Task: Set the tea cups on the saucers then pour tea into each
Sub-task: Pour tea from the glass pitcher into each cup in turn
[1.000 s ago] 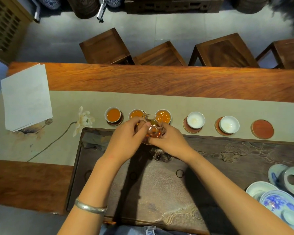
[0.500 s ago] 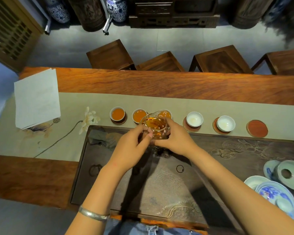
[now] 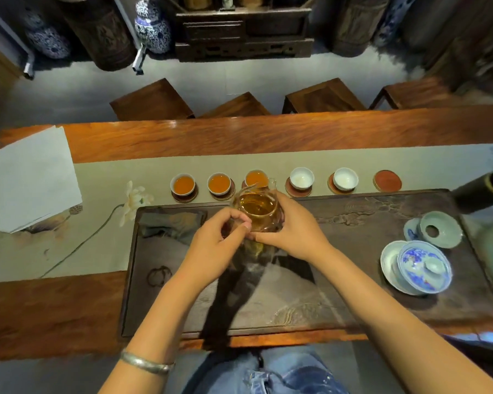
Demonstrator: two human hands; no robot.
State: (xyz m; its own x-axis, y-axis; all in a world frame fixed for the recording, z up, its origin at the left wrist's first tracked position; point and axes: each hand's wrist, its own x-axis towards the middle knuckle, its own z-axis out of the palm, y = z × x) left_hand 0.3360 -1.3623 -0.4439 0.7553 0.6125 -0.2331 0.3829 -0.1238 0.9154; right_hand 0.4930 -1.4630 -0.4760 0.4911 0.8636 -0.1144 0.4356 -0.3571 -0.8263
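- Tea cups stand in a row on the cloth runner along the far edge of the tea tray: five cups, each on its own saucer.
- Three cups hold amber tea – the leftmost, the second and the third, the last partly hidden behind the pitcher's spout.
- Two white cups are not filled: the fourth cup and the fifth cup.
- One red saucer at the right end of the row carries no cup.
- A glass pitcher of tea hangs above the tray's far edge, just in front of the third cup, and looks roughly level.
- The right hand is wrapped around the pitcher's side and bears it; the left hand is curled, its fingertips pressed to the near-left wall to steady it.
- The pouring step is in hand, about three fifths done by my reckoning.
- The next move calls for carrying the pitcher rightward over the fourth cup and tipping it slowly – the cup is small, so the spout should sit close above the rim.
- The bare saucer still wants a cup, if a sixth is meant; I see no spare one.
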